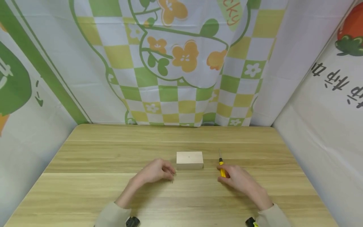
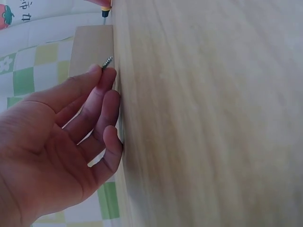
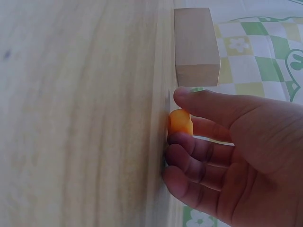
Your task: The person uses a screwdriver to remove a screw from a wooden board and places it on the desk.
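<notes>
Between thumb and index fingertip, my left hand (image 1: 155,171) pinches a small metal screw (image 2: 108,62), its threaded end sticking out past the fingertips. Just right of that hand, a pale rectangular wooden block (image 1: 189,156) lies on the table, with a small dark hole in its top face. To the block's right, my right hand (image 1: 239,179) grips a screwdriver (image 1: 222,172) by its yellow and black handle, thumb on one side and fingers on the other. The screwdriver's thin shaft points toward the back of the table.
The wood-grain table (image 1: 187,201) runs back to a hanging checkered curtain (image 1: 181,94). Printed white cloth walls (image 1: 326,126) stand close along its left and right sides.
</notes>
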The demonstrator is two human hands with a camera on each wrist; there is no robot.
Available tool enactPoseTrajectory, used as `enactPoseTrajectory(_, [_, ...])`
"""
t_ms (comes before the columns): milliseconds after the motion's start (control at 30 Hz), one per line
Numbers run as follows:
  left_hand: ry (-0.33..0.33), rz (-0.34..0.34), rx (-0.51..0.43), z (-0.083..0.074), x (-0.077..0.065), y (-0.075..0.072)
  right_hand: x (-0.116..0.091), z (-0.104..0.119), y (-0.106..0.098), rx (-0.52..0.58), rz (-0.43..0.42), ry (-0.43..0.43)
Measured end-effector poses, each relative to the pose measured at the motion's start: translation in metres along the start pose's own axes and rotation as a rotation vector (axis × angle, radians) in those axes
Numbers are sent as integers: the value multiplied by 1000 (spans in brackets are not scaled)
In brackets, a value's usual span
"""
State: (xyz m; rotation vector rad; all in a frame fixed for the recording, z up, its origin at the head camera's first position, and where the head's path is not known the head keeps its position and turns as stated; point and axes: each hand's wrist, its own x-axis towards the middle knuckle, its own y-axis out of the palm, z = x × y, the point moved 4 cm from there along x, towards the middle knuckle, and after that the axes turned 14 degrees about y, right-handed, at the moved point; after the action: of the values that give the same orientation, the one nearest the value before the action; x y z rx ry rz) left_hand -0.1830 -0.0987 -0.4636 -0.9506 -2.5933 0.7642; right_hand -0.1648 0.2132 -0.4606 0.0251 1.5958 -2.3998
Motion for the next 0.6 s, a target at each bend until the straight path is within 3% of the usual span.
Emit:
enactPoseTrajectory(267, [13,32,-24,1,1,3,0,0,-1,17,18,-11])
enactPoseTrajectory(600, [12,50,72,-2,2,6,1,1,-1,10,17,-7])
